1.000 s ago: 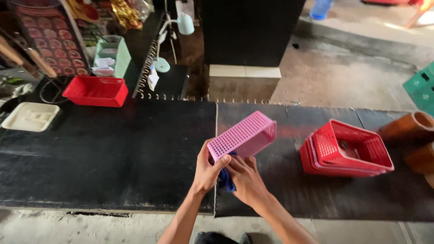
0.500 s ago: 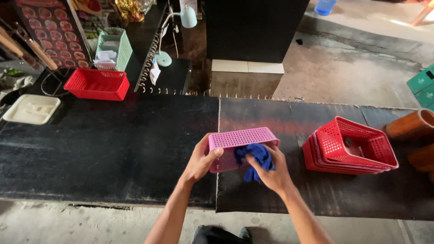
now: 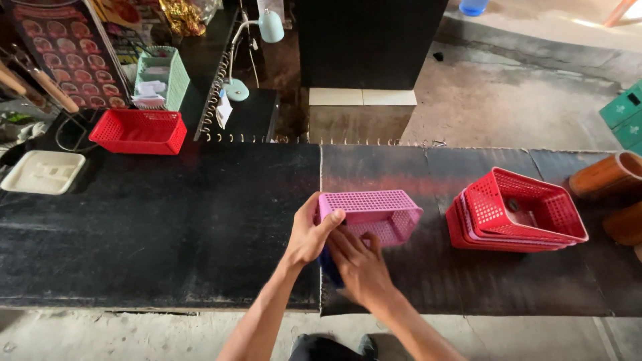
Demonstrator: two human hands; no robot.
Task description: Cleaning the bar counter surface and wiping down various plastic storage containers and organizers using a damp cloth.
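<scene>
Outdoors, black countertop [image 3: 167, 227] beside bare concrete floor [image 3: 508, 93].

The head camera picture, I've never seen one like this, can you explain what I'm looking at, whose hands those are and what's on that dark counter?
The camera sits on a person's head and looks down at their own bare hands over a long black counter. The left hand grips the end of a pink perforated plastic basket turned on its side. The right hand presses a dark blue cloth against the basket. To the right lies a stack of red plastic baskets. Far left sit another single red plastic basket and a white plastic tray.
</scene>
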